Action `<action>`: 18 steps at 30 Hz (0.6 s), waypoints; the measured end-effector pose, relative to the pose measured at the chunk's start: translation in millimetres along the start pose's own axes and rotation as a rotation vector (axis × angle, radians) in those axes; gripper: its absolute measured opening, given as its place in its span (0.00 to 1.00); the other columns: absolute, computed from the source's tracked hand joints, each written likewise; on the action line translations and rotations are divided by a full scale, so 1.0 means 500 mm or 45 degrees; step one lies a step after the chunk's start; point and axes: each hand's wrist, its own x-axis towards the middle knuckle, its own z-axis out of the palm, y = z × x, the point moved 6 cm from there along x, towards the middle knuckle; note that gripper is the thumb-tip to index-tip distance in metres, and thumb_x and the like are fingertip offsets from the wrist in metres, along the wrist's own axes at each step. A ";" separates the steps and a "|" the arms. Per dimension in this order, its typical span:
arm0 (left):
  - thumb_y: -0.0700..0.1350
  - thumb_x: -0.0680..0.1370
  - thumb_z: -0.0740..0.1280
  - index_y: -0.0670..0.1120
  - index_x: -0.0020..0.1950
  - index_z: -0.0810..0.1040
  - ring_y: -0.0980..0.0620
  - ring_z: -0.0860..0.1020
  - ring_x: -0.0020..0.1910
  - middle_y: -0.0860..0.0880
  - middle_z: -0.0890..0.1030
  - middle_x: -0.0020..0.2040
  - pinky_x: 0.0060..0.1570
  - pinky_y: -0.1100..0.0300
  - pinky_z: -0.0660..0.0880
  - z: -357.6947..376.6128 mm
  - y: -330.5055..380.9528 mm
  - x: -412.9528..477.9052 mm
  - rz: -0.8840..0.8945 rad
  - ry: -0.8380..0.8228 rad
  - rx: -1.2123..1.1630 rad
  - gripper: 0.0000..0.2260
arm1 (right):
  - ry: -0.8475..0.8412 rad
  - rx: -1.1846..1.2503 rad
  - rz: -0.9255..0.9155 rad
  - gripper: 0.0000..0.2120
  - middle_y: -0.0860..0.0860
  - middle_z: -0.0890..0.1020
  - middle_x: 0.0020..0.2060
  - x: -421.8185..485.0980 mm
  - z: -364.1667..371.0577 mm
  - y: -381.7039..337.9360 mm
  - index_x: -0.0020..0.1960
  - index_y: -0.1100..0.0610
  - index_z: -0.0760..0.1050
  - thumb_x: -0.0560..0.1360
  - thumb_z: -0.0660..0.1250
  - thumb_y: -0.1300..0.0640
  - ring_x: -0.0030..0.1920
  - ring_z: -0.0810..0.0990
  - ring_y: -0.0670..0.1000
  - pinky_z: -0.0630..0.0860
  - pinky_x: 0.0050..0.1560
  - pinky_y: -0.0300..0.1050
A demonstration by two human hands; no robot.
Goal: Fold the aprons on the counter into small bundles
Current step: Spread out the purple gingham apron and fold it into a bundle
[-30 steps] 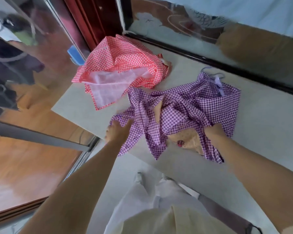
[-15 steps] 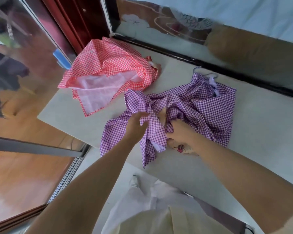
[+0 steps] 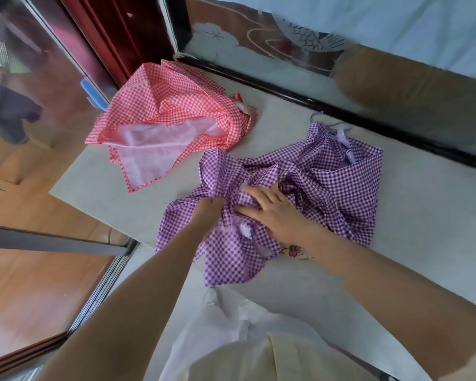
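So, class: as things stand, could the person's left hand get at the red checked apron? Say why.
Probably yes. The red checked apron lies uncovered on the counter just beyond the left hand, with nothing standing between. But that hand grips the purple apron and would need to let go first.

- Pale grey speckled stone counter point(image 3: 412, 243): flat slab whose far edge meets a dark frame.
- Red-and-white gingham cloth apron point(image 3: 176, 105): crumpled heap at the far-left corner, pale underside turned up in front.
- Purple-and-white gingham cloth apron point(image 3: 341, 182): rumpled mid-counter, just beside the red one, one flap overhanging the near edge.
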 end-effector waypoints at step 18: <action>0.43 0.80 0.59 0.42 0.51 0.76 0.48 0.78 0.45 0.45 0.80 0.47 0.50 0.57 0.71 -0.023 0.044 -0.047 0.127 -0.259 -0.179 0.08 | 0.088 1.145 1.281 0.13 0.60 0.77 0.38 -0.136 0.014 0.158 0.43 0.64 0.77 0.81 0.58 0.60 0.39 0.72 0.54 0.63 0.38 0.46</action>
